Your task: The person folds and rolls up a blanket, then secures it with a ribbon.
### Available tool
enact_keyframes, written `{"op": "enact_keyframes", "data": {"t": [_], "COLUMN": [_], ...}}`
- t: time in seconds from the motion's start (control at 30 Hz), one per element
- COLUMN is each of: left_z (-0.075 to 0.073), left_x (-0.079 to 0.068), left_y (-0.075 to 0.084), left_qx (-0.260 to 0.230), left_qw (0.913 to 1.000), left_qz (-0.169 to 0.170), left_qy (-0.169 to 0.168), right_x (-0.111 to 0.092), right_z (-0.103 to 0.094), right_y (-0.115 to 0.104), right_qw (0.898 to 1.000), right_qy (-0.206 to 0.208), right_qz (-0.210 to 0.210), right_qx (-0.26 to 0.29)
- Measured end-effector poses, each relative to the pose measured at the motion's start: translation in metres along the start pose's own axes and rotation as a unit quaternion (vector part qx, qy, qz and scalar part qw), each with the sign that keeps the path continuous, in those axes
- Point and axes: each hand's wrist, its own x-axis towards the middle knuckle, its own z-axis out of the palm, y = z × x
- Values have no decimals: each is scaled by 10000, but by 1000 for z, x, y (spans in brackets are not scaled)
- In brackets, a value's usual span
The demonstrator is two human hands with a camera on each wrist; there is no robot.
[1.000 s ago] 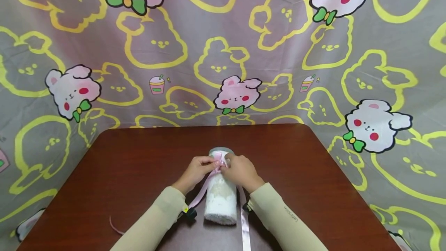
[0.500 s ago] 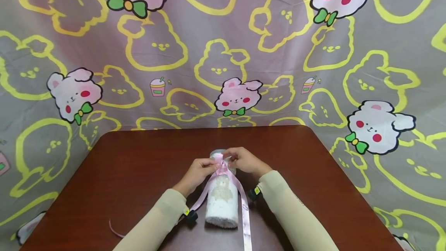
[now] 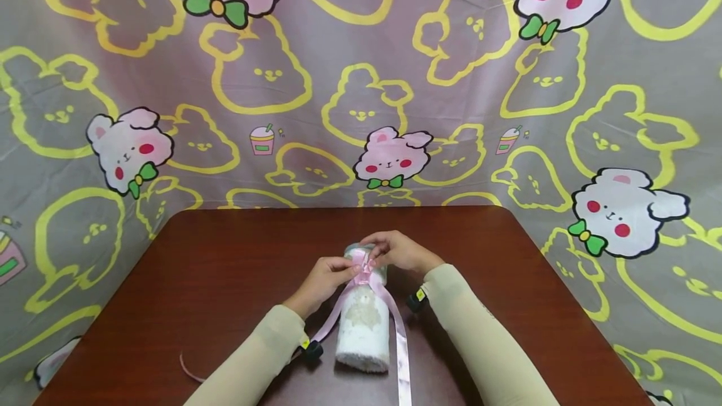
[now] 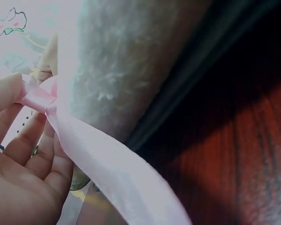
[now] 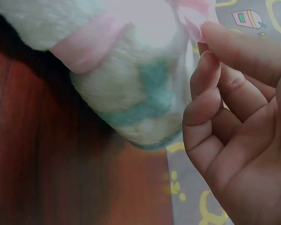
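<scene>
A fluffy white rolled towel (image 3: 363, 337) lies lengthwise on the table, with green markings on its far part in the right wrist view. Pink satin ribbon (image 3: 402, 346) wraps it near the far end and is knotted on top, its tails trailing down both sides. My left hand (image 3: 324, 282) pinches a ribbon loop left of the knot between thumb and fingers. On the other side, my right hand (image 3: 402, 252) pinches a piece of pink ribbon (image 5: 192, 21) between thumb and index finger, its other fingers curled. The towel's underside is hidden.
The brown wooden table (image 3: 237, 249) reaches back to a grey cartoon-printed cloth (image 3: 316, 111). A thin pink strand (image 3: 188, 369) shows on the table beside the left sleeve. Small black cameras sit at both wrists.
My right hand has lifted off the knot, shifting up and right, and now pinches ribbon there. The bow's middle has come into sight. My left hand keeps its pinch.
</scene>
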Motion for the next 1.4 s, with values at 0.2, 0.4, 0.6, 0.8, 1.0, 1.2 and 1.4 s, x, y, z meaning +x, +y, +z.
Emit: {"op": "enact_keyframes", "data": {"t": [0.2,0.4,0.6,0.8,1.0,1.2,1.4], "left_z": [0,1,3,4,2,2,1], "left_x": [1,2,2,1,0,0,2], "left_y": [0,-2,-4,-3,-4,-4,-4], "left_qx": [-21,20,136,166,212,324,316], "left_qw": [10000,10000,9998,9998,9996,9992,9991], "left_qz": [-14,-22,-103,-25,-100,-151,-255], "left_qy": [-15,54,93,142,135,159,106], "right_x": [-1,-4,-4,-5,-3,-6,-16], "right_z": [-1,0,-3,-8,-10,-7,-3], "right_y": [-1,5,1,-12,-15,-12,2], "right_qw": [9996,9991,9998,9990,9983,9995,9967], "right_qy": [-35,-255,-183,-342,-495,-91,481], "right_qz": [-274,-328,-104,267,178,-137,652], "right_qx": [-10,115,-28,-48,-240,-253,-17]}}
